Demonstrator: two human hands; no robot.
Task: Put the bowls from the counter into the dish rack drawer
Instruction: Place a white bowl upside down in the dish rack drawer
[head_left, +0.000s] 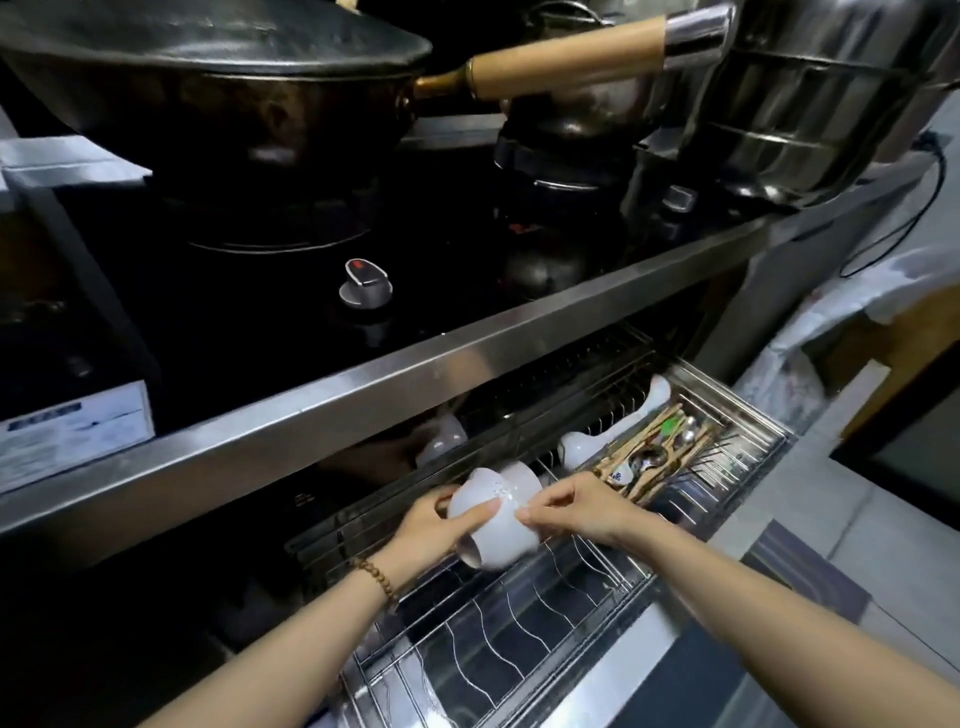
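A white bowl (501, 530) lies tipped on its side over the wire dish rack drawer (519, 618), which is pulled out below the counter. My left hand (431, 530) grips this bowl from the left, thumb across its wall. My right hand (582, 506) pinches its rim from the right. A second white bowl (519, 480) stands on edge in the rack just behind it. Another white bowl (441, 436) sits deeper in, under the counter edge.
A cutlery tray (670, 452) with chopsticks and spoons and white ladles (597, 441) fills the drawer's right side. Above is the steel counter edge (415, 374), a stove knob (363, 283), a black wok (208, 78) and steel pots (810, 98).
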